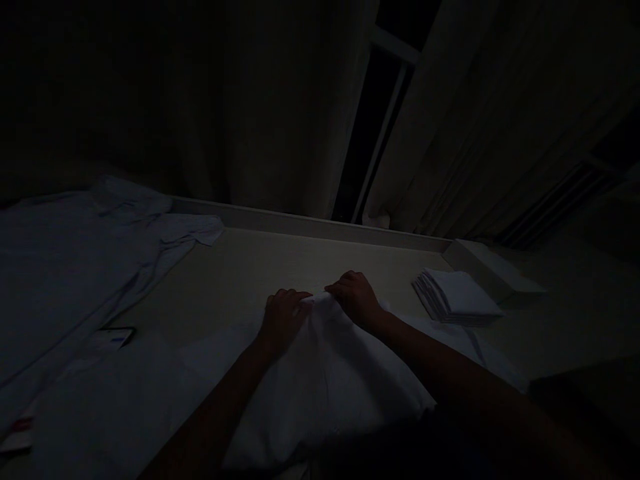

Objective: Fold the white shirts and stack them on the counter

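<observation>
Lighting: really dim, so small stuff is hard to make out.
Left hand [283, 318]: lying palm down on the far edge of the white cloth [320, 380], fingers curled and pressing into the fabric. Looks like it's pinching the edge, but it's too dark to tell for sure.
Right hand [356, 295]: sitting just beside the left one on the same far edge, fingers bent down over the fabric. Same deal, can't tell if it's actually gripping or just pressing.
Cloth: spreading out on the worktop [250, 273] right in front of the person, bunching up a bit under both hands, with the near part running down toward the bottom of the frame.
Stack [456, 297]: folded white cloths piling up neatly to the right, near the right hand but not touching it.
Box [493, 270]: pale and flat, sitting just behind the stack at the worktop's far right corner.
Sheet [65, 273]: big pale fabric lying rumpled across the left side, well apart from the hands.
Card [111, 339]: small flat thing with a dark edge lying left of the cloth, can't tell what it is.
Curtains [250, 113]: hanging behind the worktop, with a dark gap between them.
</observation>
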The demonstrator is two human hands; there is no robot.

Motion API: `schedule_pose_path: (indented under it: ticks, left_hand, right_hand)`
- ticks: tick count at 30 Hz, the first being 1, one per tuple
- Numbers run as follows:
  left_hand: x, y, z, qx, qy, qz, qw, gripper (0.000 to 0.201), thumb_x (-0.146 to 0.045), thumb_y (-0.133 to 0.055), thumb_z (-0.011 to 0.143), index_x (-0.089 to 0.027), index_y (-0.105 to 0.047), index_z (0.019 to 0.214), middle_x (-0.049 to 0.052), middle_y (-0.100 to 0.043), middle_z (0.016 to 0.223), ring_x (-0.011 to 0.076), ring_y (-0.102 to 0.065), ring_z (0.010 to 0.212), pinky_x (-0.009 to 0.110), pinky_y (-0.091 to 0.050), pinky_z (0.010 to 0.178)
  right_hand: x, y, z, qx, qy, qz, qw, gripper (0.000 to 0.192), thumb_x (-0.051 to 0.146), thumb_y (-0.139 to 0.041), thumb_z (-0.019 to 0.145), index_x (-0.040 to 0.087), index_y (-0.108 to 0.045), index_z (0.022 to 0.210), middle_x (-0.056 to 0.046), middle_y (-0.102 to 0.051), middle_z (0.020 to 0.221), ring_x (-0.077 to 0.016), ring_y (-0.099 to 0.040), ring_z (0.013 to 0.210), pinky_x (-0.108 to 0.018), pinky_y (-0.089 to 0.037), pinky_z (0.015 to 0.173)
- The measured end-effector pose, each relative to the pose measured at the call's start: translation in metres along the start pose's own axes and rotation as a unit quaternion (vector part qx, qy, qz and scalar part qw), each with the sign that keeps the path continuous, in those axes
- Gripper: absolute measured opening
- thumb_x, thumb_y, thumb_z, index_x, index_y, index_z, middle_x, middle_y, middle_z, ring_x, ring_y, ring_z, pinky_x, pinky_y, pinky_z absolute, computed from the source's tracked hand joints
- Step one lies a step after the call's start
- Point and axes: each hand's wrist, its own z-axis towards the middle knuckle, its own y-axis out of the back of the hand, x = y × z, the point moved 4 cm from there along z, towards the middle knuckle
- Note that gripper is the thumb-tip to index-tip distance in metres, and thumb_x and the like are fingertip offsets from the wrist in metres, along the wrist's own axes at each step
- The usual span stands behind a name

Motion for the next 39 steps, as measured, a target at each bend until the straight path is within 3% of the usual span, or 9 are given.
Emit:
schedule_pose_path:
  ticks: [4, 9, 16, 23, 26, 28, 31, 35, 39]
  left_hand:
    - [0.01, 0.014, 0.007, -0.016, 0.021, 0.05, 0.998, 0.027, -0.039, -0.047, 0.089, -0.022, -0.069, 0.088, 0.005, -0.068, 0.091, 0.0222, -0.057, 0.094, 0.038, -0.039, 0.087]
    - [0.034, 0.026, 0.007, -0.08, 0.088, 0.065, 0.991, 0.026, -0.036, -0.045, 0.091, -0.02, -0.064, 0.096, 0.007, -0.067, 0.1, 0.0199, -0.061, 0.095, 0.032, -0.043, 0.085]
    - [0.044, 0.036, 0.003, -0.078, 0.161, 0.18, 0.967, 0.022, -0.04, -0.044, 0.09, -0.024, -0.058, 0.098, 0.005, -0.066, 0.106, 0.0195, -0.062, 0.087, 0.03, -0.038, 0.067]
    - [0.039, 0.032, 0.005, -0.109, 0.155, 0.076, 0.979, 0.019, -0.042, -0.052, 0.084, -0.023, -0.055, 0.083, 0.003, -0.064, 0.088, 0.0181, -0.059, 0.08, 0.029, -0.039, 0.068]
    - [0.037, 0.031, 0.005, -0.098, 0.114, 0.083, 0.985, 0.016, -0.037, -0.049, 0.086, -0.023, -0.056, 0.091, 0.004, -0.064, 0.098, 0.0188, -0.059, 0.088, 0.029, -0.041, 0.074]
    - [0.044, 0.031, 0.003, -0.081, 0.122, 0.135, 0.98, 0.017, -0.035, -0.046, 0.087, -0.023, -0.056, 0.095, 0.006, -0.064, 0.102, 0.0204, -0.059, 0.09, 0.031, -0.041, 0.075]
    - [0.062, 0.028, -0.003, -0.009, 0.135, 0.244, 0.96, 0.02, -0.032, -0.044, 0.087, -0.02, -0.059, 0.094, 0.011, -0.065, 0.097, 0.0253, -0.059, 0.093, 0.036, -0.041, 0.079]
    - [0.08, 0.017, -0.011, 0.064, 0.143, 0.307, 0.939, 0.031, -0.023, -0.041, 0.084, -0.016, -0.063, 0.105, 0.017, -0.065, 0.102, 0.0299, -0.059, 0.099, 0.042, -0.04, 0.084]
    - [0.079, 0.002, -0.007, 0.077, 0.133, 0.223, 0.963, 0.045, -0.023, -0.036, 0.087, -0.015, -0.055, 0.128, 0.016, -0.062, 0.124, 0.0259, -0.057, 0.112, 0.039, -0.039, 0.093]
  right_hand:
    - [0.001, 0.002, 0.008, 0.004, 0.022, -0.016, 1.0, 0.018, 0.023, -0.057, 0.094, 0.021, -0.072, 0.104, -0.006, -0.073, 0.093, -0.0195, -0.055, 0.093, -0.034, -0.033, 0.084]
    - [0.008, -0.01, 0.033, 0.011, -0.012, -0.032, 0.999, 0.018, 0.023, -0.057, 0.093, 0.022, -0.073, 0.102, -0.007, -0.073, 0.093, -0.0204, -0.055, 0.091, -0.034, -0.034, 0.081]
    - [0.013, -0.029, 0.054, 0.035, -0.071, -0.023, 0.997, 0.018, 0.014, -0.057, 0.089, 0.019, -0.073, 0.095, -0.005, -0.073, 0.094, -0.0196, -0.055, 0.089, -0.031, -0.036, 0.084]
    - [0.008, -0.026, 0.049, 0.027, -0.099, 0.036, 0.994, 0.02, 0.009, -0.058, 0.084, 0.018, -0.07, 0.096, -0.007, -0.07, 0.094, -0.02, -0.056, 0.094, -0.03, -0.041, 0.082]
    - [0.0, -0.027, 0.04, -0.001, -0.098, 0.089, 0.991, 0.031, 0.013, -0.059, 0.086, 0.021, -0.063, 0.116, -0.007, -0.067, 0.111, -0.0193, -0.056, 0.103, -0.033, -0.041, 0.09]
    - [-0.017, -0.032, 0.028, -0.011, -0.152, 0.088, 0.984, 0.042, 0.017, -0.06, 0.086, 0.02, -0.055, 0.128, -0.009, -0.064, 0.118, -0.0198, -0.055, 0.107, -0.035, -0.041, 0.093]
    - [-0.053, -0.047, -0.002, 0.041, -0.261, 0.045, 0.964, 0.051, 0.019, -0.061, 0.085, 0.016, -0.049, 0.134, -0.012, -0.061, 0.124, -0.021, -0.056, 0.112, -0.034, -0.042, 0.094]
    - [-0.082, -0.064, -0.051, 0.11, -0.323, 0.014, 0.94, 0.04, 0.023, -0.055, 0.088, 0.015, -0.056, 0.127, -0.015, -0.062, 0.124, -0.023, -0.058, 0.11, -0.034, -0.043, 0.092]
    - [-0.088, -0.07, -0.082, 0.114, -0.351, 0.018, 0.929, 0.026, 0.02, -0.055, 0.086, 0.013, -0.066, 0.108, -0.018, -0.066, 0.111, -0.0258, -0.061, 0.102, -0.036, -0.044, 0.086]
